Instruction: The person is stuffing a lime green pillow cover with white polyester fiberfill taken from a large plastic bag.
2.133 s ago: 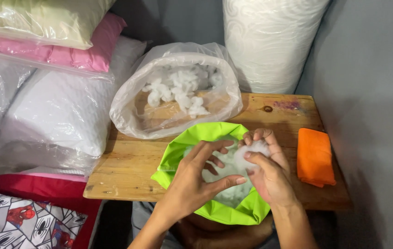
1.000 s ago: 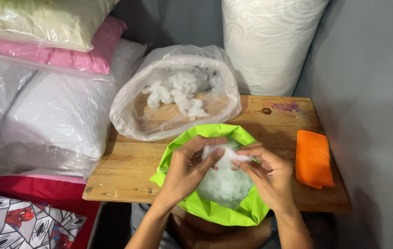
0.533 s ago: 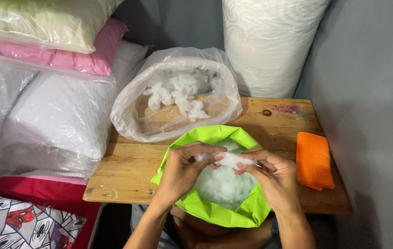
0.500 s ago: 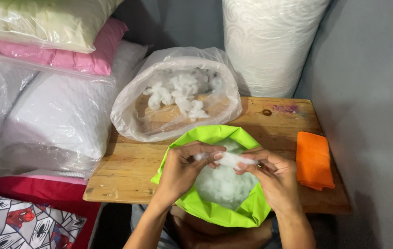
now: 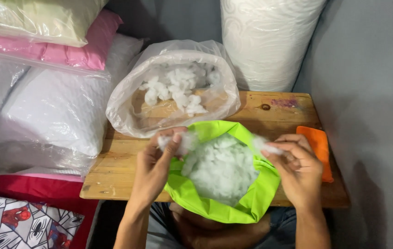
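Observation:
A lime-green fabric cover (image 5: 251,203) lies open at the front edge of a small wooden table (image 5: 122,161), filled with white fibre stuffing (image 5: 221,168). My left hand (image 5: 152,168) is at the cover's left rim and pinches a tuft of stuffing (image 5: 178,139). At the right rim my right hand (image 5: 298,168) pinches another tuft (image 5: 263,144). The two tufts are apart, with only thin wisps between them. Behind the cover a clear plastic bag (image 5: 127,99) lies open toward me with more loose stuffing (image 5: 178,87) inside.
A folded orange cloth (image 5: 318,143) lies at the table's right edge, partly behind my right hand. A white wrapped roll (image 5: 270,41) stands at the back. Plastic-wrapped pillows (image 5: 53,106) are stacked on the left, a printed one (image 5: 16,226) at lower left. A grey wall (image 5: 371,115) closes the right.
My hands held one clump together over the cover's middle. They have pulled outward to the cover's two sides, and the clump has split into a tuft in each hand.

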